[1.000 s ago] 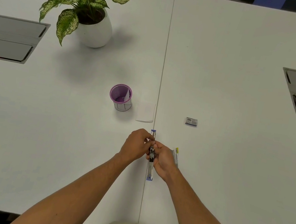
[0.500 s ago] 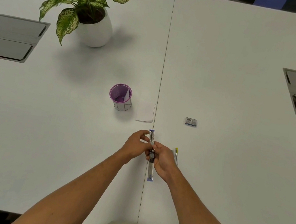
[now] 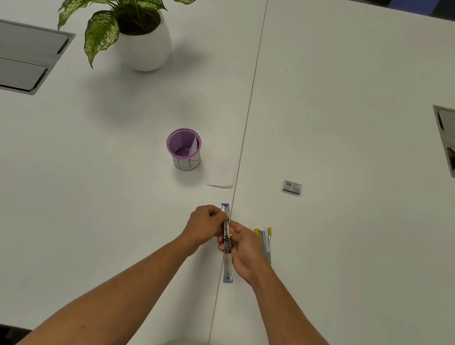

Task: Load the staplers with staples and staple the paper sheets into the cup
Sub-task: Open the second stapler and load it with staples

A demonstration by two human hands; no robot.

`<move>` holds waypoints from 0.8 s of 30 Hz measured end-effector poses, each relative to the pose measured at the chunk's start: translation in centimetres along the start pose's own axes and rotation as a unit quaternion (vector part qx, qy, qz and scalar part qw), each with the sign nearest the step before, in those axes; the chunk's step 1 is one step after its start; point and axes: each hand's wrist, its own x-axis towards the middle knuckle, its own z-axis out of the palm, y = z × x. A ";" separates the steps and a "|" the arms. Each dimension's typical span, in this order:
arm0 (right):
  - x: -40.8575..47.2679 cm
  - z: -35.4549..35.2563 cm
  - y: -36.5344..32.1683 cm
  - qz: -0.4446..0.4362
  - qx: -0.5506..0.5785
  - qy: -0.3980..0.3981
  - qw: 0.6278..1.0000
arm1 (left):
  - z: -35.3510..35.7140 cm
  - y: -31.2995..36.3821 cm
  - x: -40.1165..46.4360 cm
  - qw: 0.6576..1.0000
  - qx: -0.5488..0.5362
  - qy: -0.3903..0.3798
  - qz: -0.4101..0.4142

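1. The blue-tipped metal stapler [image 3: 227, 243] is swung fully open, so that it makes one long line along the seam of the white counter [image 3: 356, 250]. I judge it is held this way so the staple channel faces up and can take staples.
2. The right hand [image 3: 242, 251] has its fingers curled around the middle of the open stapler, near the hinge. This grip keeps the two halves from folding together.
3. The left hand [image 3: 204, 225] has its fingers bent and pinched together at the far half of the stapler. It seems to work on the channel, perhaps with a strip of staples, but the thing between the fingers is too small to see.
4. A second stapler with yellow tips [image 3: 264, 244] lies on the counter just beside the right hand. It probably waits there for its turn.
5. The small grey staple box with a barcode label [image 3: 292, 187] lies further away, to the right, well apart from both hands but likely within reach for refilling.
6. The purple mesh cup [image 3: 184, 148] stands upright beyond the hands, and a white sheet shows inside it. A white paper sheet [image 3: 221, 173] lies flat just beside the cup, near the seam.
7. My judgement: the loading step is in hand, and the flat sheet is not yet stapled.
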 end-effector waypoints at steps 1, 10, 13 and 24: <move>0.0 0.0 0.0 -0.001 -0.003 -0.002 1.000 | 0.0 -0.1 0.0 1.000 -0.011 -0.001 -0.008; -0.3 0.0 0.1 -0.013 -0.042 -0.025 0.999 | 0.2 0.0 0.3 0.997 -0.032 0.047 -0.060; -0.6 0.0 -0.1 -0.015 -0.029 -0.040 0.999 | 0.0 0.1 0.2 0.995 -0.060 0.049 -0.062; -1.5 -0.3 -0.3 -0.035 -0.002 -0.089 0.995 | -0.2 -0.2 0.0 0.989 -0.139 0.010 -0.039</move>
